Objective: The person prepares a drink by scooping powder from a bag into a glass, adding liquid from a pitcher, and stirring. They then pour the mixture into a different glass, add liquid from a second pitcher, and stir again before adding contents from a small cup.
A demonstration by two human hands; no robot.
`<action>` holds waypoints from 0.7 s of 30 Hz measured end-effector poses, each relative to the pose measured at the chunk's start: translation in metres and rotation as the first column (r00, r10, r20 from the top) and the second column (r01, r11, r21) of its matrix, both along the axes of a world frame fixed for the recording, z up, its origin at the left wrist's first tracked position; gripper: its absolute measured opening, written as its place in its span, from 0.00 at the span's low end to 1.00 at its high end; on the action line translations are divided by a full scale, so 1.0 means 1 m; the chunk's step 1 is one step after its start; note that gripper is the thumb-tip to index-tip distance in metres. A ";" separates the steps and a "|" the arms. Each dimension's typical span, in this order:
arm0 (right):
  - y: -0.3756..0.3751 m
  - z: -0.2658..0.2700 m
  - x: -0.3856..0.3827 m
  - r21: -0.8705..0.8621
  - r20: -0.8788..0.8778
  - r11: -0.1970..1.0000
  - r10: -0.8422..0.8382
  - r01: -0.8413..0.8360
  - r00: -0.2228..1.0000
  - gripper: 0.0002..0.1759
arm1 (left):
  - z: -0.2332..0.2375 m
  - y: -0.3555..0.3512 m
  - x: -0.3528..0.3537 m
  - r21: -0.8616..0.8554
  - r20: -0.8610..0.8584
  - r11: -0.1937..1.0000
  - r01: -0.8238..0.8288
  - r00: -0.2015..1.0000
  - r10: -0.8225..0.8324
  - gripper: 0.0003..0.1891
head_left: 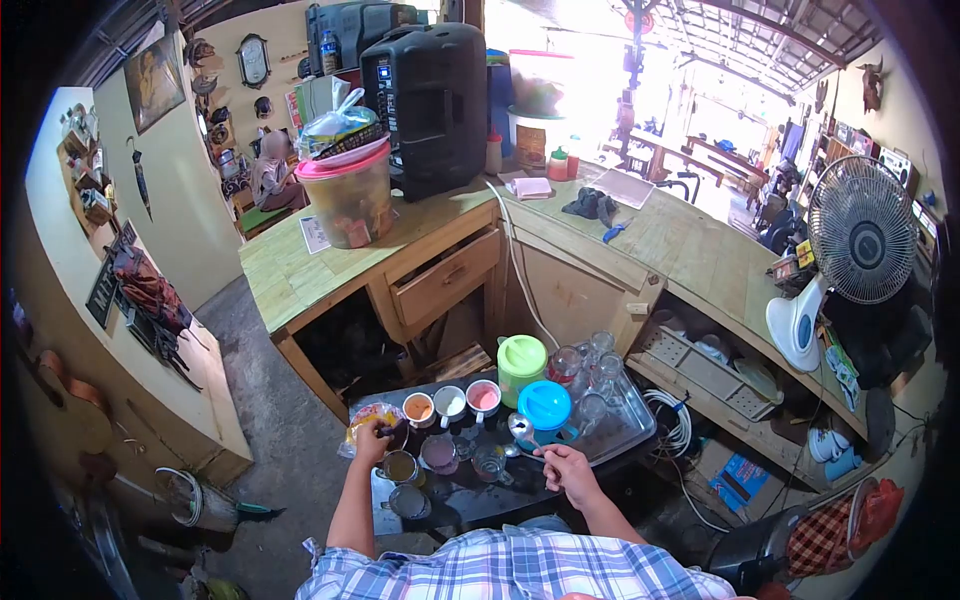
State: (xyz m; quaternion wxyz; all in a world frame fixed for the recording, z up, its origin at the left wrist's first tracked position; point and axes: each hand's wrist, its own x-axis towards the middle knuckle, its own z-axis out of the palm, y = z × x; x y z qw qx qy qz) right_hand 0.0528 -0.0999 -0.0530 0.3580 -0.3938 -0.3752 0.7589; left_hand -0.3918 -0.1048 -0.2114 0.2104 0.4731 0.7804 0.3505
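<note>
Left hand [372, 441] and right hand [566, 470] flank three cups [450, 403], two jugs [522, 362].

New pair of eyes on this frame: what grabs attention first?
The big black speaker on the wooden counter at top centre dominates, with the white fan at the right edge. Below, the low dark table is crowded with cups, a green-lidded jar and a blue-lidded jar; the right hand holds a spoon there, the left hand touches a yellow packet.
</note>
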 end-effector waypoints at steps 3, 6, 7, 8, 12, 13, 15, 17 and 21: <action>-0.001 -0.001 -0.002 -0.018 0.000 1.000 0.002 -0.002 1.000 0.11 | 0.008 -0.004 -0.001 -0.063 0.038 0.996 0.055 0.998 -0.053 0.23; -0.003 0.002 -0.003 -0.024 0.007 1.000 0.000 0.000 1.000 0.10 | 0.026 -0.001 -0.008 -0.278 0.034 0.942 0.188 0.982 -0.186 0.26; -0.002 0.002 -0.002 -0.021 0.008 1.000 0.002 -0.002 1.000 0.10 | 0.050 -0.003 0.000 -0.287 0.131 0.934 0.212 0.975 -0.180 0.27; -0.003 0.000 -0.002 -0.026 0.006 1.000 -0.002 0.002 1.000 0.10 | 0.049 -0.001 -0.001 -0.286 0.132 0.935 0.210 0.975 -0.179 0.27; -0.003 -0.002 -0.003 -0.032 -0.003 0.999 -0.009 0.009 1.000 0.10 | 0.053 0.012 0.000 -0.471 0.198 0.872 0.135 0.979 -0.045 0.21; -0.003 -0.002 -0.003 -0.031 -0.002 0.999 -0.010 0.010 1.000 0.10 | 0.055 0.013 0.004 -0.491 0.156 0.864 0.112 0.987 -0.039 0.20; -0.003 -0.002 -0.003 -0.048 -0.016 0.999 -0.024 0.023 1.000 0.10 | 0.058 0.012 0.010 -0.434 0.081 0.892 0.122 0.992 -0.096 0.18; -0.004 -0.001 -0.002 -0.047 -0.016 0.999 -0.024 0.023 1.000 0.10 | 0.058 0.014 0.016 -0.378 0.004 0.915 0.139 0.989 -0.148 0.17; -0.003 0.000 0.001 -0.043 -0.011 0.999 -0.033 0.032 0.999 0.10 | 0.050 0.023 0.020 -0.483 -0.187 0.875 -0.037 0.980 -0.062 0.19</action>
